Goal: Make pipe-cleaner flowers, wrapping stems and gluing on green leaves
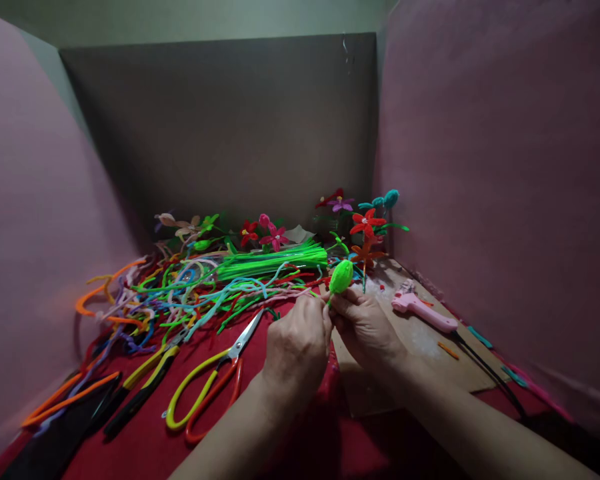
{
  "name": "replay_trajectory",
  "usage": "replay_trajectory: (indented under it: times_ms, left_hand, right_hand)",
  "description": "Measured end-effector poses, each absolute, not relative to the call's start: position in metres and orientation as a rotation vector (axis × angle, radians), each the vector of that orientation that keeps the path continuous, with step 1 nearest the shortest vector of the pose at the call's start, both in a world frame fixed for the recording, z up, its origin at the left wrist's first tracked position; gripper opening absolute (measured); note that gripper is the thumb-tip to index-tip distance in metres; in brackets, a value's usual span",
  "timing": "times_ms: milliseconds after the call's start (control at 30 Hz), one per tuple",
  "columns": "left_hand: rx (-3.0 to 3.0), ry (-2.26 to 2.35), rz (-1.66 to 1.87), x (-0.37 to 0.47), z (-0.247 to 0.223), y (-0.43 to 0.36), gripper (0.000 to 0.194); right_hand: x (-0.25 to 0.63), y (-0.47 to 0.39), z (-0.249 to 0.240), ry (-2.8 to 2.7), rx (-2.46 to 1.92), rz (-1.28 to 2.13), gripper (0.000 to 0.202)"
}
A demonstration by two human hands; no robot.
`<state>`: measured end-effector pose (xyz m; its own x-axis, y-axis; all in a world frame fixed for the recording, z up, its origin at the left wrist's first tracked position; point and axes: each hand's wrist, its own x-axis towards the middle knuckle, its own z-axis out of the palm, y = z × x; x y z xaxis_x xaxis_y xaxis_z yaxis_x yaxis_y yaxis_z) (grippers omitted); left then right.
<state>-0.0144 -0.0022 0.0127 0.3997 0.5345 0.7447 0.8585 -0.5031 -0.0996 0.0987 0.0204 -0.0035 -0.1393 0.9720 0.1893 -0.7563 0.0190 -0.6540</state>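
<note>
A bright green fuzzy bud (pixel 341 277) stands upright above my fingertips, near the middle of the view. My right hand (pixel 363 323) pinches the base of the bud from the right. Beside it, my left hand (pixel 300 337) is closed on the thin stem just below the bud, its fingers nearly touching those of the other hand. My fingers hide most of the stem.
Scissors (pixel 230 360) and pliers (pixel 153 380) lie left of my hands on the red cloth. Behind are loose pipe cleaners (pixel 200 287), a green bundle (pixel 275 260) and fuzzy flowers (pixel 367 223). A pink glue gun (pixel 425 313) rests on cardboard (pixel 410 347) at right.
</note>
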Motion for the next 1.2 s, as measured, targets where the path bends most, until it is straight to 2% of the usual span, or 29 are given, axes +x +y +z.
replay_trajectory:
  times_ms: [167, 500, 700, 967, 1200]
  left_hand:
    - [-2.131, -1.176, -0.928, -0.012, 0.012, -0.004, 0.016]
    - [-2.245, -1.527, -1.279, -0.008, 0.021, -0.01, 0.013]
    - [-2.306, -1.561, -1.16, -0.008, 0.024, -0.01, 0.014]
    - [-2.349, -1.523, -1.084, -0.01, 0.026, -0.011, 0.007]
    - [-2.311, -1.222, -1.181, -0.008, 0.02, -0.017, 0.026]
  right_hand:
    - [0.097, 0.021, -0.003, -0.674, -0.397, 1.546, 0.016]
    - [0.095, 0.016, 0.002, -0.655, -0.418, 1.565, 0.018]
    - [0.096, 0.014, 0.0, -0.692, -0.441, 1.527, 0.018]
    - [0.095, 0.012, 0.002, -0.747, -0.413, 1.515, 0.013]
    - [0.093, 0.011, 0.001, -0.748, -0.45, 1.428, 0.015]
